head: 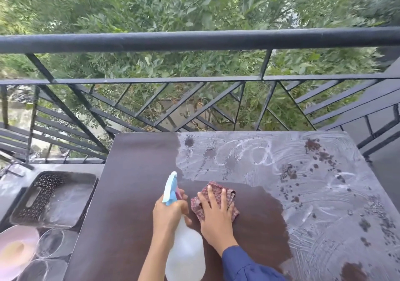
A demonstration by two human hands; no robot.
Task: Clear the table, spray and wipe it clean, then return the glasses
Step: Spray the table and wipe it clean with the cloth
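On a dark brown table (134,194) beside a black balcony railing (194,40), I see both of the person's hands working near the front edge. My view looks down from the head camera. The left hand (167,212) is wrapped around the neck of a translucent white spray bottle (185,252), fingers closed on it, with the pale blue nozzle pointing away toward the railing. The bottle leans back toward the person, and I cannot tell whether its base rests on the table. The right hand (215,213), coming out of a dark blue sleeve (244,265), lies flat with fingers spread, pressing down on a crumpled red checked cloth (214,203) just beside the bottle. The two hands are close together but not touching.

The table's left part and the patch around the hands look clean and dark. The far and right parts are covered in whitish streaks and swirls with dark spots (some look like wet drops).

To the left, below table level, sits a dark perforated tray (52,198). Nearer the person lie a pink bowl (17,250) with something yellowish in it and clear glasses (50,244), blurred at the picture's edge.
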